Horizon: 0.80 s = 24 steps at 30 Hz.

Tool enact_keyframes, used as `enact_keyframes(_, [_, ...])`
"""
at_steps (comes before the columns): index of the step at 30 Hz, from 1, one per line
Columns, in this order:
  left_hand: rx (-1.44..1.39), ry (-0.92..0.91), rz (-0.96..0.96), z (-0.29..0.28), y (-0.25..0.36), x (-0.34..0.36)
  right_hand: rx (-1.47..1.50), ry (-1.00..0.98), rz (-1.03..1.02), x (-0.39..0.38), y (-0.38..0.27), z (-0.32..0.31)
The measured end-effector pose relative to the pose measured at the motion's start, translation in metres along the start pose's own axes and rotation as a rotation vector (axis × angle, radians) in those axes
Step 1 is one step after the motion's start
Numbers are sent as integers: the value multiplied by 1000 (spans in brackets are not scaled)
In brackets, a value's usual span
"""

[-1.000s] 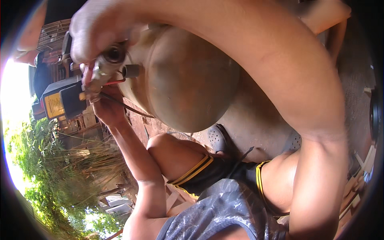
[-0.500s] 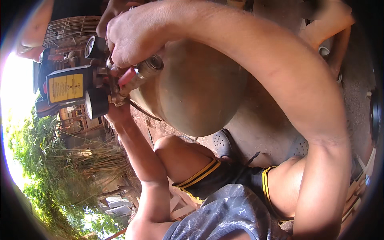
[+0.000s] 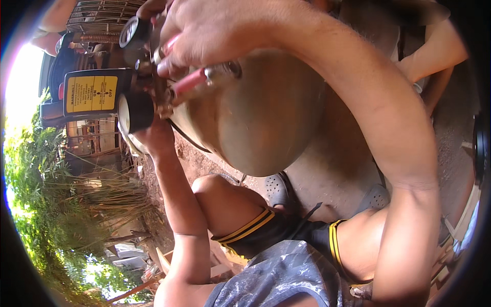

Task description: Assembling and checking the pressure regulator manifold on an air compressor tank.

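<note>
An air compressor's brass fitting [image 3: 162,100] carries a black pressure switch [image 3: 125,87] with a yellow label, two round gauges, and a red-handled valve [image 3: 192,82]. One black gauge [image 3: 132,31] is above the switch; the other gauge [image 3: 137,112] is below it. My right hand [image 3: 204,38] reaches over from the right, its fingers curled at the fitting's upper part; what they grip is mostly covered. My left hand [image 3: 157,135] comes up from below to the lower gauge and fitting, which hide its fingers. Right of the fitting bulges the rounded brownish tank [image 3: 271,117].
Another person's hand [image 3: 148,7] shows at the top left, and another person's forearm [image 3: 434,53] at the upper right. My legs are bent below the tank, in grey clogs [image 3: 279,189]. A wire cage [image 3: 99,18] and leafy plants [image 3: 46,204] stand left.
The fitting, gauges and switch appear shifted slightly right and up in view. My right hand has moved right with them, and the red-handled valve is more exposed.
</note>
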<state>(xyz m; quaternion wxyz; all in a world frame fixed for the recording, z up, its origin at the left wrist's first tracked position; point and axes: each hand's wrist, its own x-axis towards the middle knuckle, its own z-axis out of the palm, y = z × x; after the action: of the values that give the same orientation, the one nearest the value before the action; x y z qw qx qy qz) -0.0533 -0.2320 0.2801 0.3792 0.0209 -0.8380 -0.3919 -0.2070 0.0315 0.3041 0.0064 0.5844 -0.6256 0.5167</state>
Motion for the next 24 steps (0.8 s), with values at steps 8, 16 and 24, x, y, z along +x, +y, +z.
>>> enact_keyframes(8, [-77,-21,2,-2,-13,-3,-49,-85,248,13,7,16])
enact_keyframes(16, [-704,-234,-39,-50,-1,14,-50,-37,47,7,10,34])
enact_keyframes(24, [-538,-61,-103,-7,29,26,-256,20,-107,8,12,19])
